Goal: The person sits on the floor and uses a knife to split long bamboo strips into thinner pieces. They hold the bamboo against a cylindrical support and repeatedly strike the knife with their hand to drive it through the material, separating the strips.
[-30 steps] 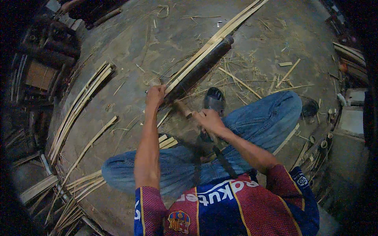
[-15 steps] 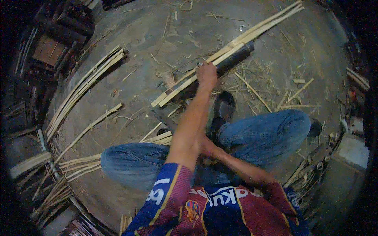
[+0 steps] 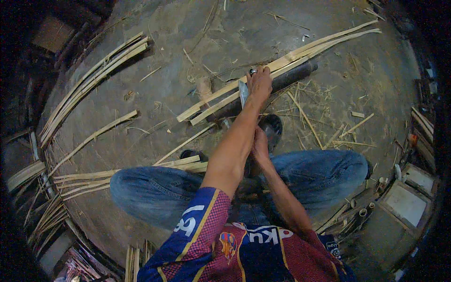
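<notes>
My left hand (image 3: 260, 84), a ring on one finger, is closed around two long pale bamboo strips (image 3: 300, 52). They lie aslant over a dark rounded log or pipe (image 3: 293, 79) on the floor, near ends parted at the lower left. A knife blade (image 3: 243, 93) stands against the nearer strip, just left of my left hand. Its lower part passes behind my left forearm. My right hand (image 3: 260, 144) is closed below, between my knees, partly covered by that forearm. It appears to grip the knife's handle, which is hidden.
More bamboo strips (image 3: 96, 80) lie in a bundle at the left, with a single strip (image 3: 94, 136) nearer. Thin shavings and slivers (image 3: 305, 113) litter the floor on the right. Strips (image 3: 84, 181) stick out by my left knee. Framed panels (image 3: 406, 204) stand at the right edge.
My right hand has come forward, and the knife blade has swung up from near my left knee to the strips. My left hand and the strips have shifted slightly rightward in view.
</notes>
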Available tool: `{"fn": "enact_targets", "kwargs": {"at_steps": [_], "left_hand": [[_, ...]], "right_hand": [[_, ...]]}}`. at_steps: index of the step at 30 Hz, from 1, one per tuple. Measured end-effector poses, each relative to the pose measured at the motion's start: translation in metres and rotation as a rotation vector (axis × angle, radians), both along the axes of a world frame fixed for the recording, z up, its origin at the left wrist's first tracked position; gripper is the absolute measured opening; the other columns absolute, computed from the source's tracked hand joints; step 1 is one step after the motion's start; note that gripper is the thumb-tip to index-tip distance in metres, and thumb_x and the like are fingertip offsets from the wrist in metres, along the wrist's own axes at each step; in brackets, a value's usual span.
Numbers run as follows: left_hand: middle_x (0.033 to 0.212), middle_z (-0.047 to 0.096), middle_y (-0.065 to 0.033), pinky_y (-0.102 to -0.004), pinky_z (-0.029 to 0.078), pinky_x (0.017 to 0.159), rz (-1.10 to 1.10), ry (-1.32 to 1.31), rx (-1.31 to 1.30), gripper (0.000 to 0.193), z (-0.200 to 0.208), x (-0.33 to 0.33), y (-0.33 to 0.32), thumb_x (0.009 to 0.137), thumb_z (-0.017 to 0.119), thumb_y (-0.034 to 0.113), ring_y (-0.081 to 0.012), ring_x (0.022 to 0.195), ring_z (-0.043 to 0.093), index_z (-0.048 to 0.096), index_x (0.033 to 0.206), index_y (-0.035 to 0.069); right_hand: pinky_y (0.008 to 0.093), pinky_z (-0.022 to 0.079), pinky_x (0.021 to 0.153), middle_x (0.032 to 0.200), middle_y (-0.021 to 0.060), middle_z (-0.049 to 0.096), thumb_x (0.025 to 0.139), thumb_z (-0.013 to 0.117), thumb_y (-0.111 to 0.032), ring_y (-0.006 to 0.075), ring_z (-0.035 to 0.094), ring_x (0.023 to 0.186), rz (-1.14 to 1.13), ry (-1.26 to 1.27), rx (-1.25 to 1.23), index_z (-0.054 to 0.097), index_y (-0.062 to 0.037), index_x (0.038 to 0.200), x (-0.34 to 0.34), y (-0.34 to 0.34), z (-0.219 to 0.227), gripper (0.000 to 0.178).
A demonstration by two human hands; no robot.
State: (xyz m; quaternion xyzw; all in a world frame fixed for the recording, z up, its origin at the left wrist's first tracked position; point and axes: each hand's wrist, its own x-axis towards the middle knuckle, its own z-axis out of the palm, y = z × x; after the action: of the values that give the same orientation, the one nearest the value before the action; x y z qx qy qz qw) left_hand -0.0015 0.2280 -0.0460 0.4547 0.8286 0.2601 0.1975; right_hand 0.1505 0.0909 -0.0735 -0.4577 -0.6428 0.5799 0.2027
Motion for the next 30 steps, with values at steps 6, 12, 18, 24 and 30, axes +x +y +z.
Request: {"fn": "enact_targets", "kwargs": {"at_steps": [6, 12, 18, 24, 30], "left_hand": [[0.118, 0.055, -0.0097, -0.0598, 0.034, 0.099, 0.027, -0.019, 0.186, 0.026, -0.021, -0.006, -0.01, 0.086, 0.061, 0.018, -0.0357, 0.111, 0.055, 0.054, 0.109, 0.011], [0.111, 0.056, -0.0097, -0.0518, 0.039, 0.092, 0.005, -0.052, 0.207, 0.021, -0.02, -0.006, -0.01, 0.088, 0.058, 0.017, -0.0341, 0.107, 0.055, 0.053, 0.107, 0.011], [0.104, 0.059, -0.0124, -0.0484, 0.044, 0.083, 0.004, -0.039, 0.338, 0.021, -0.025, -0.011, -0.016, 0.086, 0.06, 0.019, -0.0365, 0.1, 0.057, 0.053, 0.104, 0.01], [0.106, 0.058, -0.0134, -0.0501, 0.042, 0.087, 0.027, -0.062, 0.267, 0.022, -0.036, -0.009, -0.018, 0.086, 0.06, 0.019, -0.037, 0.104, 0.055, 0.053, 0.104, 0.009], [0.112, 0.057, -0.0127, -0.0507, 0.04, 0.092, 0.033, -0.038, 0.271, 0.024, -0.032, -0.011, -0.02, 0.086, 0.06, 0.02, -0.0364, 0.111, 0.053, 0.053, 0.107, 0.009]], "right_hand": [[0.0417, 0.05, 0.079, 0.102, 0.0181, 0.069, 0.09, 0.058, -0.017, 0.0289, 0.065, 0.091, 0.251, -0.173, -0.028, 0.059, 0.0036, 0.114, -0.011, -0.03, 0.035, 0.032], [0.0409, 0.051, 0.081, 0.107, 0.0216, 0.067, 0.088, 0.061, -0.026, 0.0289, 0.066, 0.098, -0.074, 0.043, -0.408, 0.062, 0.0056, 0.108, -0.005, -0.026, 0.009, 0.037], [0.0441, 0.051, 0.078, 0.096, 0.0213, 0.069, 0.087, 0.062, -0.022, 0.0303, 0.068, 0.087, 0.195, -0.304, -0.121, 0.064, 0.0058, 0.102, -0.013, -0.032, 0.047, 0.032], [0.0363, 0.049, 0.084, 0.106, 0.0139, 0.067, 0.091, 0.059, -0.025, 0.0234, 0.063, 0.098, 0.351, -0.201, -0.198, 0.057, 0.0001, 0.117, 0.006, -0.011, 0.026, 0.036], [0.0453, 0.05, 0.075, 0.095, 0.0214, 0.069, 0.084, 0.062, -0.018, 0.0358, 0.066, 0.083, 0.457, -0.284, 0.047, 0.064, 0.0035, 0.098, 0.003, -0.025, 0.018, 0.026]]}}
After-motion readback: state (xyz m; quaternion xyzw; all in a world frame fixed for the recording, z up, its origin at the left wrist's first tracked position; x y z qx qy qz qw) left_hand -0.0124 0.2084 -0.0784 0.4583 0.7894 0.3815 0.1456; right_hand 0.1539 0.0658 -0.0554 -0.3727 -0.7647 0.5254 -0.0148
